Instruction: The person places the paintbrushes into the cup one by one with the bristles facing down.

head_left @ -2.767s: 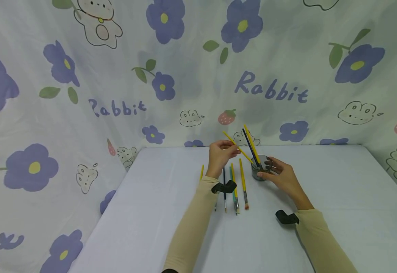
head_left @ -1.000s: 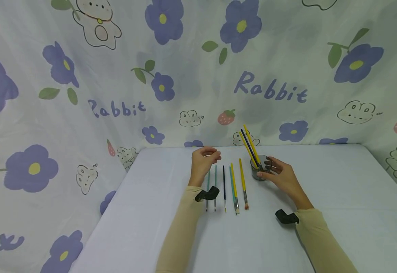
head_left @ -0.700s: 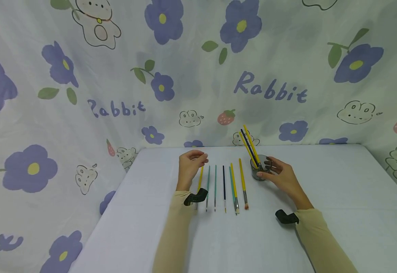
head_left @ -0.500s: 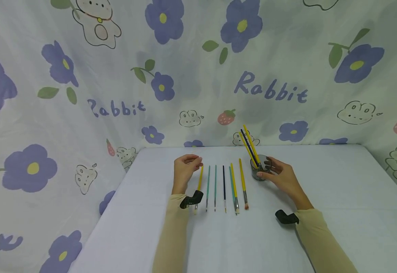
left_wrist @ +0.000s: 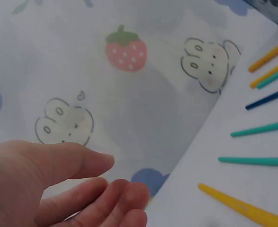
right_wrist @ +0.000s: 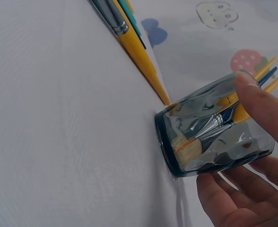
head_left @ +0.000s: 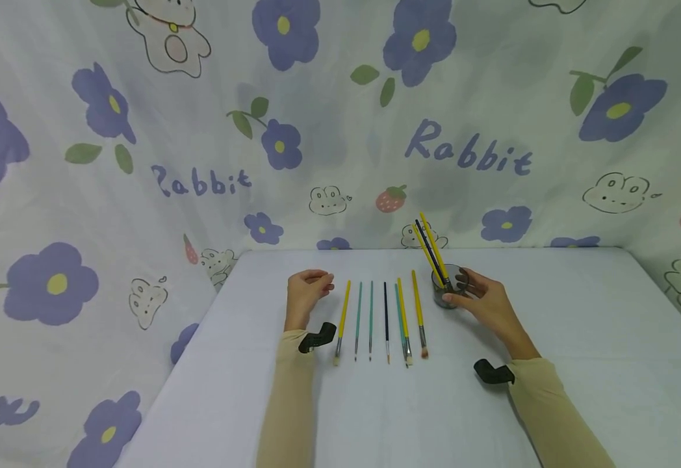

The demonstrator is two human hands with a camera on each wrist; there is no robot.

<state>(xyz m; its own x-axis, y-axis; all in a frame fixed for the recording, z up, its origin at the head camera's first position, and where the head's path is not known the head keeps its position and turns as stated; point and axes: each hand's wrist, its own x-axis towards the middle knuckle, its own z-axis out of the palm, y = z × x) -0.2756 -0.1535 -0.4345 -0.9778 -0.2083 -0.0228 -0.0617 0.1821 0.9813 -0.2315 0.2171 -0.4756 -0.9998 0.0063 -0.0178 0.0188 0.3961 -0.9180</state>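
My right hand (head_left: pixel 487 304) grips a clear, greyish drinking glass (head_left: pixel 447 299), thumb on one side and fingers on the other. Three paintbrushes (right_wrist: pixel 210 124), two yellow and one dark blue, stand in it bristles down, their handles leaning left past the rim. My left hand (head_left: pixel 307 294) is held over the left of the table, fingers loosely bent, nothing between them in the left wrist view. Nearest to it lies a yellow paintbrush (head_left: pixel 344 313). Right of that are two thin teal paintbrushes (head_left: pixel 371 312) and a dark blue paintbrush (head_left: pixel 386 312).
Closer to the glass lie a yellow and a teal paintbrush side by side, then a thicker yellow paintbrush (head_left: pixel 418 304). All point bristles towards me on the white tabletop (head_left: pixel 422 416). A printed rabbit-and-flower curtain (head_left: pixel 329 130) hangs behind the table's far edge.
A yellow paintbrush that my left hand held has been let go into the glass. That hand has moved left past the row of brushes. My right hand has stayed on the glass.
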